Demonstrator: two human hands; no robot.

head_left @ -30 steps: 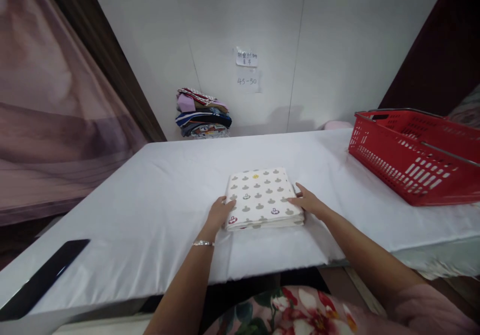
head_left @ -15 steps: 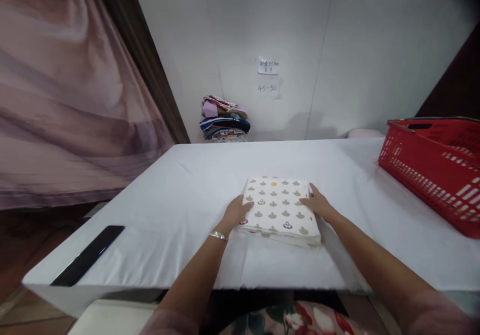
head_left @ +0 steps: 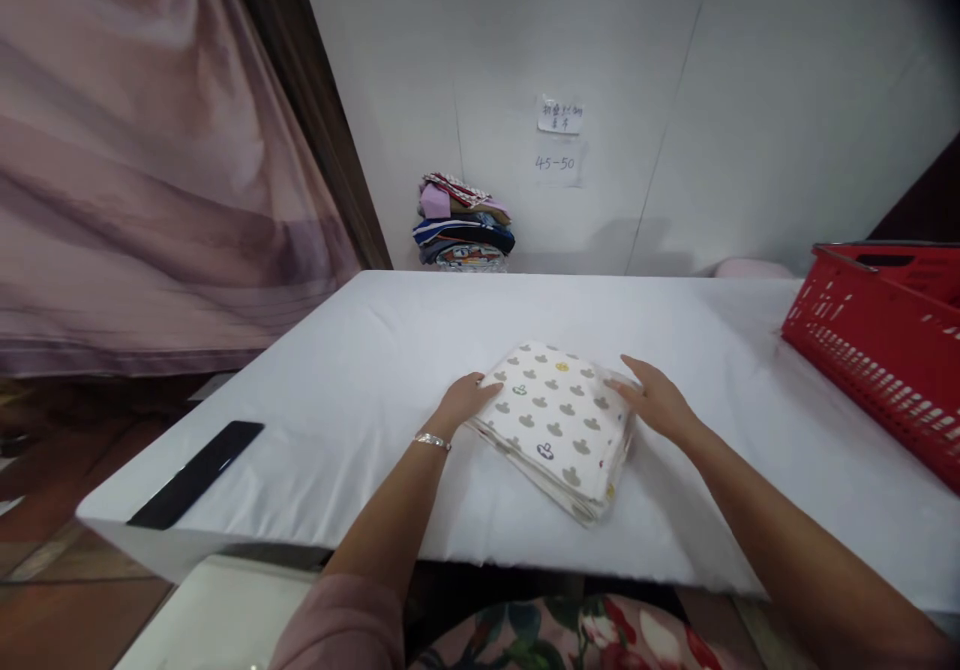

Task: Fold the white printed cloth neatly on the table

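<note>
A folded white cloth [head_left: 559, 420] with a pattern of small grey shapes lies on the white-covered table [head_left: 375, 370], turned at an angle. My left hand [head_left: 463, 402] rests against its left edge, fingers stretched under or along the cloth. My right hand [head_left: 657, 400] lies flat on its right edge with fingers extended. A thin bracelet sits on my left wrist.
A red plastic basket [head_left: 885, 340] stands at the table's right end. A black flat object [head_left: 196, 473] lies near the table's left front corner. A pile of folded clothes [head_left: 463, 235] sits against the back wall. A pinkish curtain [head_left: 150, 170] hangs at left.
The folded cloth has been turned clockwise so a corner now points toward me. Both hands stayed at its sides. The view has shifted left, pushing the basket toward the right edge.
</note>
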